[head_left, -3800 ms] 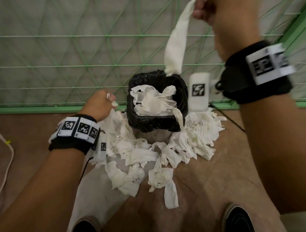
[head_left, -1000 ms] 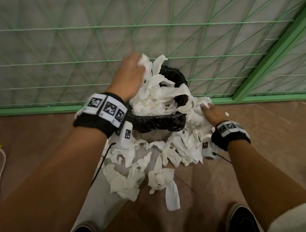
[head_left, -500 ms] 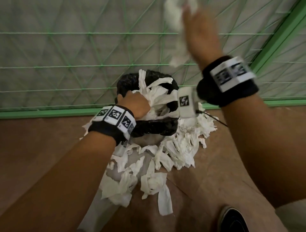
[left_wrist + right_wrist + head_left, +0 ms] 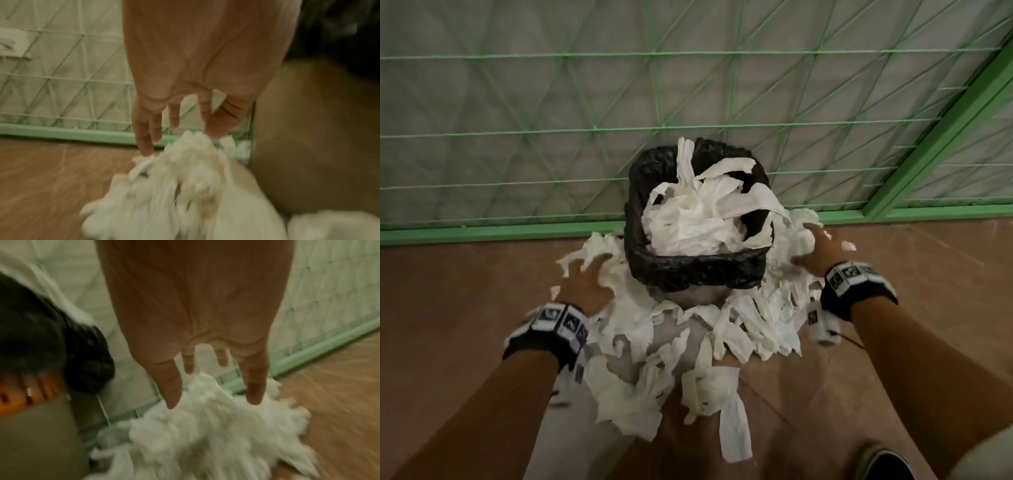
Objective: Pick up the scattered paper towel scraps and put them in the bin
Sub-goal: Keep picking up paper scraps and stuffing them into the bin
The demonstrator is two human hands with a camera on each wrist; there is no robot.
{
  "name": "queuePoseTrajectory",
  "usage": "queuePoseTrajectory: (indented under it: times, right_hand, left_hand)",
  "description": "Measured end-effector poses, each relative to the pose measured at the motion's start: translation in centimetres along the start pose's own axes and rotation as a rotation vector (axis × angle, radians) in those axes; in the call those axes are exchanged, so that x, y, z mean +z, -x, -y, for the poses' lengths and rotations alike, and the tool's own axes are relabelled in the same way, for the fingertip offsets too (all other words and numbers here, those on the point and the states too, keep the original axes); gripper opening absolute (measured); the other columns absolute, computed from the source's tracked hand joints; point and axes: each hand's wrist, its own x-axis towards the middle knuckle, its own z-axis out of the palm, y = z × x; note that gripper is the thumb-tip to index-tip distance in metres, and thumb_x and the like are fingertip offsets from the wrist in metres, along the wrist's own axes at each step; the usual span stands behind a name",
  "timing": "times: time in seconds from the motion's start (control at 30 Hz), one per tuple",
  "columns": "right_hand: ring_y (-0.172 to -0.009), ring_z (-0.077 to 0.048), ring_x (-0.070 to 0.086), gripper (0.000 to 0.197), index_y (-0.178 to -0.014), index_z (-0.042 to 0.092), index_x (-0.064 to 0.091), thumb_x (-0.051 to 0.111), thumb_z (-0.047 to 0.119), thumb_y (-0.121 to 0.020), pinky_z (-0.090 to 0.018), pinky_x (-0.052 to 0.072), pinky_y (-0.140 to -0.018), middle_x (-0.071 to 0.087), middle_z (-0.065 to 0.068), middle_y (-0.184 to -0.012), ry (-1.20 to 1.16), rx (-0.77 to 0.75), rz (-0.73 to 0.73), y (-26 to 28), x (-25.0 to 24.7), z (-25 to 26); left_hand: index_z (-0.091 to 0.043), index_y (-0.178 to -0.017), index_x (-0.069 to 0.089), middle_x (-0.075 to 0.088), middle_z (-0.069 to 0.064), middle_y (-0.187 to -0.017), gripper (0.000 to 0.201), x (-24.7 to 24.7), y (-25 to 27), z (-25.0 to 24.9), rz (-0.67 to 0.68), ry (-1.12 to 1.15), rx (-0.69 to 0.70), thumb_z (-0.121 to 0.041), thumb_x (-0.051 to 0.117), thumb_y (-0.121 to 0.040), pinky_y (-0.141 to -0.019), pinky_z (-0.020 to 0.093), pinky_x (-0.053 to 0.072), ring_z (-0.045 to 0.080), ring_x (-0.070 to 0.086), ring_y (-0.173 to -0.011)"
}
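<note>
A bin (image 4: 698,274) with a black liner stands on the floor against the fence, heaped with white paper towel scraps (image 4: 695,222). More scraps (image 4: 688,342) lie around its base on both sides and in front. My left hand (image 4: 589,270) reaches down with spread fingers onto the scraps left of the bin. In the left wrist view the left hand (image 4: 179,138) has straight fingers touching the blurred pile (image 4: 185,186) beside the bin wall (image 4: 308,129). My right hand (image 4: 808,246) lies on the scraps right of the bin. The right wrist view shows the right hand (image 4: 211,386) spread over paper (image 4: 205,426).
A green wire mesh fence (image 4: 592,130) with a green base rail (image 4: 500,231) runs just behind the bin. The floor (image 4: 448,308) is brown, with a grey strip (image 4: 571,445) under the front scraps. My shoe (image 4: 883,462) is at the lower right.
The right hand, raised over the bin with scraps, has come down to the pile on the right. The left hand left the bin's top for the scraps on the left.
</note>
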Motion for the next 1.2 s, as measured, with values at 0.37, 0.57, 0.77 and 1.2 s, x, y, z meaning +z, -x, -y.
queuePoseTrajectory:
  times: [0.37,0.57,0.77,1.2]
  right_hand:
    - [-0.112,-0.032,0.057,0.033,-0.108,0.002,0.065,0.059,0.029,-0.09,-0.032,0.042,-0.088,0.062,-0.018,-0.12,0.371,-0.251,0.252,0.6,3.9,1.9]
    - [-0.072,-0.025,0.062,0.027,-0.067,0.012,0.054,0.057,0.021,-0.092,-0.032,0.054,-0.07,0.06,-0.017,-0.08,-0.138,-0.114,0.093,2.0,-5.0,4.1]
    - [-0.041,-0.009,0.048,0.03,-0.071,0.022,0.037,0.053,0.009,-0.093,-0.015,0.032,-0.037,0.053,0.0,-0.063,-0.766,-0.413,-0.171,6.9,-15.2,10.2]
    - [-0.081,-0.015,0.057,0.025,-0.098,0.018,0.056,0.052,0.042,-0.092,-0.03,0.046,-0.076,0.062,0.001,-0.091,-0.483,-0.526,-0.097,8.7,-10.5,15.3]
  left_hand:
    - [0.001,-0.095,0.064,0.065,0.024,-0.103,0.022,4.6,0.0,0.5,-0.072,-0.103,0.057,-0.014,0.049,-0.089,-0.088,0.045,0.051,0.039,0.062,-0.098]
    - [0.0,-0.087,0.05,0.06,0.027,-0.1,0.025,1.8,0.3,0.0,-0.15,0.148,0.057,-0.024,0.049,-0.095,-0.083,0.041,0.043,0.039,0.056,-0.099]
    - [-0.001,-0.099,0.06,0.068,0.019,-0.095,0.014,-0.5,0.9,0.4,-0.196,0.223,0.046,-0.005,0.052,-0.087,-0.081,0.04,0.052,0.037,0.065,-0.092]
    - [-0.025,-0.089,0.051,0.052,0.003,-0.087,0.022,-17.3,8.9,-14.0,-0.485,0.849,0.486,-0.008,0.036,-0.089,-0.07,0.036,0.047,0.019,0.049,-0.077]
